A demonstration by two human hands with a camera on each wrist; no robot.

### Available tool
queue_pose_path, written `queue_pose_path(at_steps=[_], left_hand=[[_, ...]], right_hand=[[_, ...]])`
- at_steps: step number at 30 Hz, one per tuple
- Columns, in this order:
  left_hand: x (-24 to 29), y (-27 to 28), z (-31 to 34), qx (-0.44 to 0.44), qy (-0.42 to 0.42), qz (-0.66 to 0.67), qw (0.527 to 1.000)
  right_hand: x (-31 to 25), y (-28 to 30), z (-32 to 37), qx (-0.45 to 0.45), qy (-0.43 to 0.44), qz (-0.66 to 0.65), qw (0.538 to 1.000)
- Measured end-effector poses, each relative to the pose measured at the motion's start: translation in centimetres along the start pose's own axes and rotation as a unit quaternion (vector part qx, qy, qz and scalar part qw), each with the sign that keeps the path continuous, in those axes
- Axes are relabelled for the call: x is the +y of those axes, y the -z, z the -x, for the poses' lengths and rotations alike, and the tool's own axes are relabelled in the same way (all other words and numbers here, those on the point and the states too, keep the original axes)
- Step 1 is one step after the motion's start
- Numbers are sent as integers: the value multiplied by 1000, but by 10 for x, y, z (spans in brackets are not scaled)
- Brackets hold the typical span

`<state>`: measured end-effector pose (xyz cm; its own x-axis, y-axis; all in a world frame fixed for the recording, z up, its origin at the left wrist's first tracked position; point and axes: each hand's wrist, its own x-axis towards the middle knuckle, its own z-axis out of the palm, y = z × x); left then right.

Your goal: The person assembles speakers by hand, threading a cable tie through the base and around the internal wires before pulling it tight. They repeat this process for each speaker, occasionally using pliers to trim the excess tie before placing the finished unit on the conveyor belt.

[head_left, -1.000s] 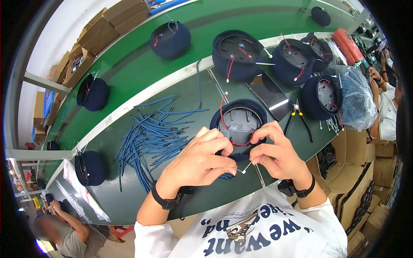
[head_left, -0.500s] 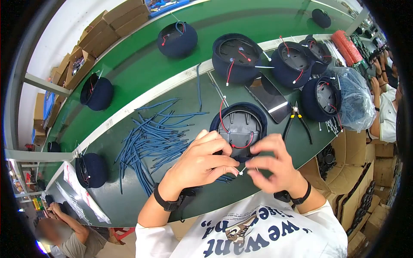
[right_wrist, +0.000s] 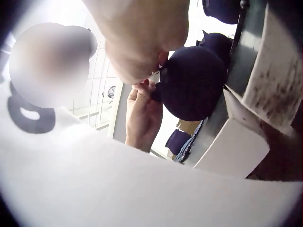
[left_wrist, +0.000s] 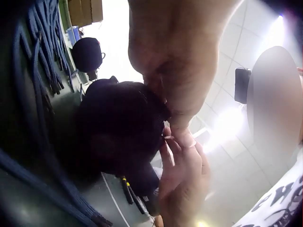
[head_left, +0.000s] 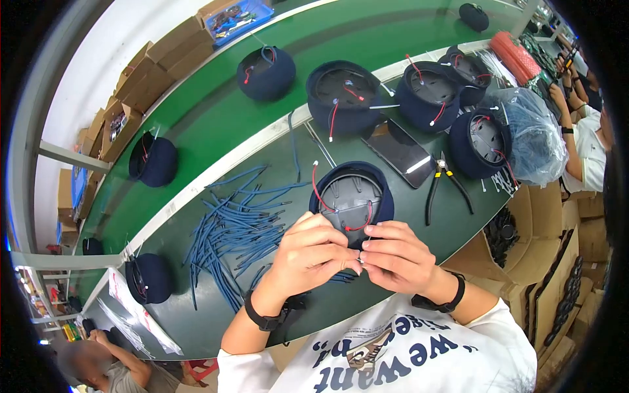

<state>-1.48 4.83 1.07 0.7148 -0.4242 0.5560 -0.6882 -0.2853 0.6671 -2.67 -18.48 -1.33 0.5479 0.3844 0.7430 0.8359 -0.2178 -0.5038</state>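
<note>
A navy fabric-covered round shell [head_left: 385,200] with a ribbed black plastic inside [head_left: 350,198] lies before me in the head view. Red wires [head_left: 319,190] with small connectors run across its inside. At its near edge, both hands meet over a small white cable tie [head_left: 360,260]. My left hand [head_left: 316,252] pinches the tie between thumb and forefinger. From the other side, my right hand [head_left: 398,257] has its fingertips pinched at the same spot, hiding most of the tie. Dark fabric [right_wrist: 191,82] of the shell is beside both hands in the right wrist view.
Left of the shell lies a heap of blue cords [head_left: 229,232]. A black phone [head_left: 400,152] and yellow-and-black cutting pliers [head_left: 444,187] are to its right. Similar shells [head_left: 344,98] stand farther back, near a clear plastic bag [head_left: 534,137]. Cardboard boxes [head_left: 537,229] are at right.
The right hand was blurred with its fingers apart half a second ago; it has come back to the left fingertips at the tie. The left hand keeps its pinch. The head view has shifted slightly.
</note>
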Motion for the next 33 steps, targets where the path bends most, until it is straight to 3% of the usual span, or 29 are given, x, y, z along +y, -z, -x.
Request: queue_pose_path(at_steps=[4, 7, 10, 15, 18, 20, 22, 23, 24, 26, 27, 33], left_hand=[[-7, -10, 4, 35, 20, 47, 998], [1, -9, -2, 33, -68, -73, 995], [2, -12, 3, -1, -126, -134, 983], [-8, -13, 11, 33, -138, -212, 967], [-2, 5, -2, 39, -55, -170, 983], [-5, 14, -7, 149, 54, -64, 985], [-13, 20, -19, 147, 237, -106, 954], [-12, 20, -32, 130, 250, -147, 948], [-16, 19, -41, 102, 231, -148, 956], [-29, 9, -46, 62, 245, -96, 963], [-28, 4, -49, 89, 227, -89, 966], [-25, -14, -37, 175, 145, -129, 965]], right_hand=[[1, -4, 5, 23, -69, -54, 996], [-7, 8, 2, 26, -108, -15, 994], [-13, 13, -2, 6, -163, -78, 984], [-16, 32, 9, -14, -218, -138, 966], [-6, 58, 9, -51, -255, -155, 953], [9, 54, -9, 71, -338, -287, 893], [24, 46, -53, 5, -384, -139, 913], [30, 40, -75, -31, -402, -62, 913], [36, 30, -87, -74, -394, -14, 916], [63, 8, -82, -146, -252, 66, 954], [59, 4, -85, -106, -219, 66, 968], [47, 3, -74, -109, -192, 99, 970]])
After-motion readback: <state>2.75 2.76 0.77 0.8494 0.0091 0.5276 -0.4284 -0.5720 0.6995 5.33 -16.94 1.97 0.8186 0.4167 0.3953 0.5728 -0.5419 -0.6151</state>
